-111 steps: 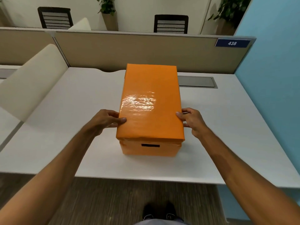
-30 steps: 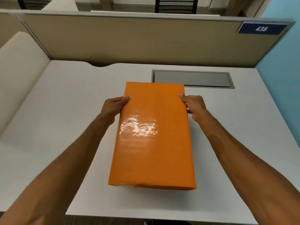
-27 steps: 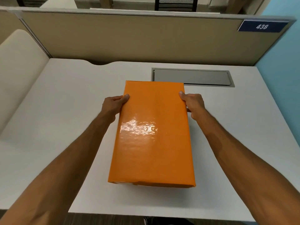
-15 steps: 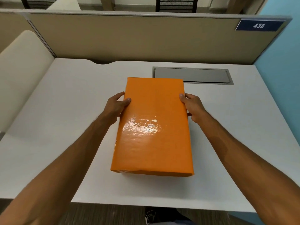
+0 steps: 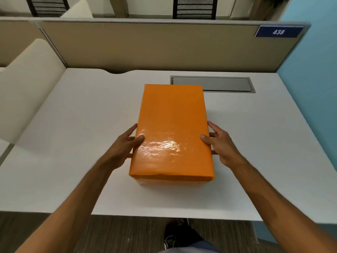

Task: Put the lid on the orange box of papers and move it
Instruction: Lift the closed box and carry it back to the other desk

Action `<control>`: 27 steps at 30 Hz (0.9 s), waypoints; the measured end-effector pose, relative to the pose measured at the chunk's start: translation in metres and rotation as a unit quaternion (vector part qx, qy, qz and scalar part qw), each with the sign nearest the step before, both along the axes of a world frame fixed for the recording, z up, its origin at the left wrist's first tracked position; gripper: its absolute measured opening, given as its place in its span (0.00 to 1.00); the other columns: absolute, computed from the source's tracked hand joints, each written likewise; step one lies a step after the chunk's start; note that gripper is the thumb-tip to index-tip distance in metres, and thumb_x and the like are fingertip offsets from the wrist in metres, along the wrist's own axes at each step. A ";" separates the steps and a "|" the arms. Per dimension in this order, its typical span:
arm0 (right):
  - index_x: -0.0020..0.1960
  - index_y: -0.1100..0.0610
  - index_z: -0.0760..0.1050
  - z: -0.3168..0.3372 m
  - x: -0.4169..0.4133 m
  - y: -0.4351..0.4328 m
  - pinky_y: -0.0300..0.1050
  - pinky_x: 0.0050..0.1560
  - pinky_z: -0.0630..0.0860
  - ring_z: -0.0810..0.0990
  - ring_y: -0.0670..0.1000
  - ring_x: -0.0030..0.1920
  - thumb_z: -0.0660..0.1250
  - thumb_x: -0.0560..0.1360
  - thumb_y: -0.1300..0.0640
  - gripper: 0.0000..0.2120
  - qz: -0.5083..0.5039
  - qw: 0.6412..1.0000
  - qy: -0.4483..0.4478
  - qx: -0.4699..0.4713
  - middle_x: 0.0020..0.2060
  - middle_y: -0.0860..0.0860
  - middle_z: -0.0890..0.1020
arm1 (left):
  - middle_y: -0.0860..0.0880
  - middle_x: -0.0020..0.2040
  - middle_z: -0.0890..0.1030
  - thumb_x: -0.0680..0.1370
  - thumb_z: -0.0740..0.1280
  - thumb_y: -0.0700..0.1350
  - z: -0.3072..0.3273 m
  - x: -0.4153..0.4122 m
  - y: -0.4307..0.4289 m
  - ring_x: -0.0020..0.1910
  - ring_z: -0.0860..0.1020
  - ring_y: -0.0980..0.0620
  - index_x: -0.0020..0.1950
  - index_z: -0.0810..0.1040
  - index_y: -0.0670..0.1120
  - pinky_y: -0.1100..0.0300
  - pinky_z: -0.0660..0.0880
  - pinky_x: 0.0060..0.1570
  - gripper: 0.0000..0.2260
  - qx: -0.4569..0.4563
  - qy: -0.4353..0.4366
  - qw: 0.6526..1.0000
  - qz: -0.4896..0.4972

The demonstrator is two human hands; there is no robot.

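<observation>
Left hand (image 5: 125,143) and right hand (image 5: 218,143) grip the orange box (image 5: 171,132) by its long sides, mid-tabletop (image 5: 73,125). Lid (image 5: 172,110) looks fully on, so only the move seems left.

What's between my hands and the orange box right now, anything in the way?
Nothing visible. The left hand and right hand are already against the long sides of the orange box, thumbs on its lid. The white desk around it shows only a recessed grey cable hatch behind.
</observation>
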State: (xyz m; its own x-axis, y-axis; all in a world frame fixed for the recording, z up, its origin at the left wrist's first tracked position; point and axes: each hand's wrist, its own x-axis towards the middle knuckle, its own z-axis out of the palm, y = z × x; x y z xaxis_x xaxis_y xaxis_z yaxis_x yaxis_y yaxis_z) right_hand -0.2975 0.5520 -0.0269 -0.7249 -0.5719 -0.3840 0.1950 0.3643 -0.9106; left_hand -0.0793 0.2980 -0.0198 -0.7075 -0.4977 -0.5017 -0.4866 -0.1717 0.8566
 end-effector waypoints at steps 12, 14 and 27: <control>0.76 0.42 0.62 0.007 0.018 0.005 0.61 0.51 0.78 0.81 0.51 0.51 0.69 0.76 0.47 0.31 -0.033 0.999 -0.011 0.006 0.59 0.49 0.80 | 0.52 0.67 0.72 0.77 0.66 0.56 0.003 0.002 0.011 0.58 0.77 0.43 0.78 0.57 0.63 0.43 0.77 0.47 0.31 0.006 -0.003 1.000 0.018; 0.76 0.42 0.61 0.007 0.019 0.007 0.66 0.56 0.76 0.80 0.56 0.56 0.68 0.77 0.46 0.30 -0.027 0.999 -0.025 0.008 0.63 0.50 0.77 | 0.52 0.67 0.72 0.77 0.67 0.56 0.003 0.002 0.011 0.55 0.78 0.45 0.77 0.58 0.63 0.45 0.78 0.43 0.31 0.017 -0.001 1.000 0.024; 0.76 0.42 0.63 0.014 0.000 -0.007 0.64 0.50 0.77 0.80 0.54 0.54 0.77 0.68 0.53 0.41 0.019 0.995 -0.097 -0.029 0.56 0.46 0.79 | 0.49 0.65 0.76 0.74 0.73 0.51 0.020 -0.003 -0.001 0.56 0.79 0.43 0.77 0.60 0.61 0.39 0.77 0.54 0.35 0.009 0.001 0.999 0.041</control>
State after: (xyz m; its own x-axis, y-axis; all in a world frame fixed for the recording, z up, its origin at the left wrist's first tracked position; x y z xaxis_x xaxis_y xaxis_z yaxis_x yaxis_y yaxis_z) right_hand -0.2972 0.5448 -0.0127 -0.6170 -0.6232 -0.4806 0.3563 0.3233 -0.8767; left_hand -0.0819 0.2968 0.0001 -0.6655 -0.5455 -0.5095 -0.4683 -0.2264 0.8540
